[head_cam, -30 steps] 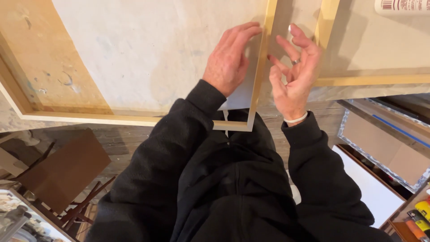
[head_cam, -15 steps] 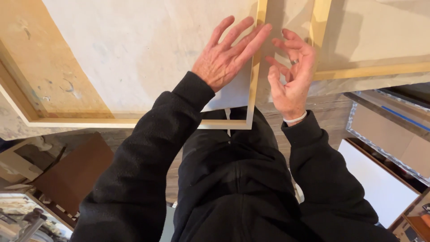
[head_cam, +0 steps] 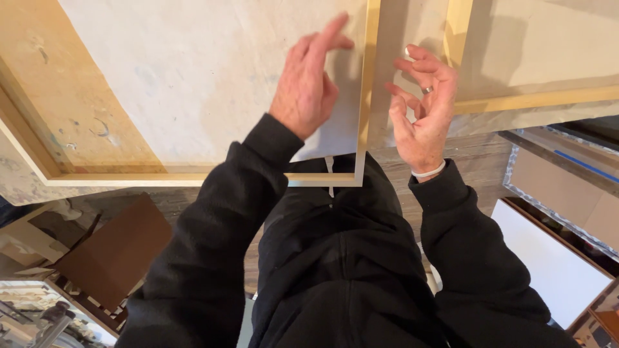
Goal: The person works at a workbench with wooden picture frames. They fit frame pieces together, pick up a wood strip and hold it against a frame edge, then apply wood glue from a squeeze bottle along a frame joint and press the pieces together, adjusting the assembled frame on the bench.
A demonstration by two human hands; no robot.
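A large pale wooden frame [head_cam: 369, 96] lies flat on a table, with a whitish backing sheet [head_cam: 193, 77] inside it. My left hand [head_cam: 308, 84] hovers over the sheet near the frame's right rail, fingers stretched and apart, holding nothing. My right hand [head_cam: 422, 109] is raised just right of that rail, palm turned inward, fingers loosely curled, a ring on one finger and a white band at the wrist. It holds nothing. A second wooden frame [head_cam: 529, 100] lies to the right of it.
A stained brown board [head_cam: 58, 103] underlies the frame's left side. Below the table edge stand a brown chair [head_cam: 109, 251] at left, and framed panels and a white canvas [head_cam: 548, 264] leaning at right. My black sleeves and jacket fill the lower middle.
My left hand has lifted off the frame's right rail and spread its fingers upward over the sheet. My right hand has stayed beside the rail, turning slightly.
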